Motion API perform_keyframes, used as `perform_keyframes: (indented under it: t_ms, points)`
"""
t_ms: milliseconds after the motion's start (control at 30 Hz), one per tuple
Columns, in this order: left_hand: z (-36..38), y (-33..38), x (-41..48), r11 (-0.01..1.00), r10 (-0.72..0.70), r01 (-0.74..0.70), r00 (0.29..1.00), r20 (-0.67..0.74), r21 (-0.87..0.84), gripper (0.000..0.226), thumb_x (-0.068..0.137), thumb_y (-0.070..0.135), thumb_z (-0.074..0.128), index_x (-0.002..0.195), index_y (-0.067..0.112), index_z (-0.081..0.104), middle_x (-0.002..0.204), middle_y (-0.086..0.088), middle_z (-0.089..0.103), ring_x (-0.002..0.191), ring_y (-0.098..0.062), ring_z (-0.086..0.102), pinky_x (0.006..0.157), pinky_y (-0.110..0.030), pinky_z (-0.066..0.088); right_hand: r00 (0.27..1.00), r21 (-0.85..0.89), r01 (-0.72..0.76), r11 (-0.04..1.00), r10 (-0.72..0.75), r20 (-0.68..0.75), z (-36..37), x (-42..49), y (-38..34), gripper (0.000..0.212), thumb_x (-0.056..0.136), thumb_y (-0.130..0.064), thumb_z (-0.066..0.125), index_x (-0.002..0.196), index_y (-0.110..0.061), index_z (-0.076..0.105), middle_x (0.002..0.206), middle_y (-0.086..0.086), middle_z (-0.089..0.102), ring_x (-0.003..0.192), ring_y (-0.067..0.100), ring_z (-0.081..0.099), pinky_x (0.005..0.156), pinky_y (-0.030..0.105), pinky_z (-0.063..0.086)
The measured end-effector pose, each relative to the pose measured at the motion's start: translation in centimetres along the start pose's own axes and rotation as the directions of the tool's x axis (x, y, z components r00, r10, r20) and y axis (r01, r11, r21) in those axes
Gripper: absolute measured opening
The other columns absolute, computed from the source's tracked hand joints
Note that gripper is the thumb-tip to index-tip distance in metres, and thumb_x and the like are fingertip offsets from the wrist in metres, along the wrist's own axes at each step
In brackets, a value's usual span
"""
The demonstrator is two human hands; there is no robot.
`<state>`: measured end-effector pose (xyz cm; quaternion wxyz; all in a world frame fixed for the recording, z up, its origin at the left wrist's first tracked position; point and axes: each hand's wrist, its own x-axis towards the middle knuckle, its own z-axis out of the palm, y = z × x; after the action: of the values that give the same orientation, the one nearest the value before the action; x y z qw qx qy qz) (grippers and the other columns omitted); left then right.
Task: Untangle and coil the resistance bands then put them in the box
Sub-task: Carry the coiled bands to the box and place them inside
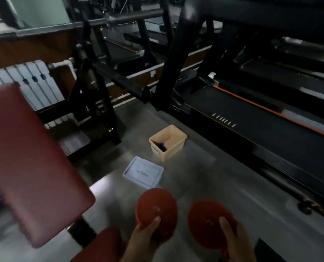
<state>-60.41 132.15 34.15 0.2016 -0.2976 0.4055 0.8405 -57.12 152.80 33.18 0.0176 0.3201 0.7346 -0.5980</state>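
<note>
Left hand point(148, 235) grips one red disc point(156, 205), right hand point(234, 242) the other red disc point(206, 216), thumbs pressed across, probably stopping coiled bands unrolling. The box point(174, 151) waits open mid-floor, lid point(143, 172) set just beside it, something purple point(162, 146) already inside.

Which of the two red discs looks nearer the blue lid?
The left disc, gripped by the left hand: it shows just below the blue lid, while the right disc, in the right hand, is further aside.
</note>
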Motion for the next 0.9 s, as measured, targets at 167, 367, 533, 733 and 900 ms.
perform_keyframes:
  t_ms: [167,367,533,733,900]
  points:
    - [11.4,-1.5,9.4,0.997,0.002,-0.005,0.999,-0.038,-0.083,0.030,0.086,-0.008,0.051,0.107,0.012,0.058,0.093,-0.026,0.068,0.069,-0.041,0.067,0.051,-0.045,0.056,0.999,0.015,0.017,1.000,-0.017,0.034,-5.3,14.4,-3.9,0.047,0.087,-0.010,0.060,0.128,0.007,0.047,0.136,0.025,0.046,0.129,0.036,0.040,0.109,0.037,0.025]
    - [22.6,-1.7,16.7,0.983,-0.047,0.005,0.974,-0.222,-0.185,0.018,0.086,-0.011,0.051,0.085,0.002,0.062,0.070,-0.022,0.069,0.057,-0.038,0.066,0.061,-0.054,0.055,0.982,-0.009,-0.009,1.000,0.011,0.188,-8.6,29.7,-11.6,0.058,0.082,-0.025,0.070,0.126,0.007,0.049,0.130,0.023,0.050,0.121,0.035,0.048,0.097,0.034,0.035]
    - [25.7,0.3,23.3,0.972,-0.024,-0.068,0.923,-0.384,-0.224,0.019,0.082,-0.010,0.058,0.100,-0.002,0.061,0.071,-0.021,0.070,0.072,-0.038,0.067,0.080,-0.057,0.052,0.960,-0.122,0.042,0.992,-0.006,0.281,-5.1,39.5,-16.1,0.079,0.073,-0.063,0.062,0.117,0.002,0.057,0.112,0.023,0.060,0.093,0.028,0.058,0.076,0.037,0.048]
    - [28.8,6.8,36.4,0.907,-0.058,-0.128,0.905,-0.421,-0.400,0.013,0.089,-0.005,0.049,0.092,0.001,0.060,0.071,-0.020,0.070,0.064,-0.036,0.066,0.049,-0.042,0.056,0.949,-0.329,0.035,0.944,0.072,0.308,2.3,54.5,-19.0,0.053,0.085,-0.039,0.059,0.116,0.005,0.053,0.117,0.028,0.057,0.107,0.037,0.057,0.093,0.049,0.046]
    - [31.9,11.0,46.5,0.880,-0.065,-0.177,0.874,-0.481,-0.441,0.019,0.089,-0.008,0.047,0.100,0.004,0.056,0.068,-0.015,0.070,0.055,-0.029,0.068,0.046,-0.041,0.056,0.935,-0.422,0.082,0.903,0.076,0.345,7.4,65.3,-22.7,0.054,0.088,-0.041,0.054,0.116,0.005,0.050,0.116,0.028,0.056,0.105,0.039,0.057,0.091,0.046,0.046]
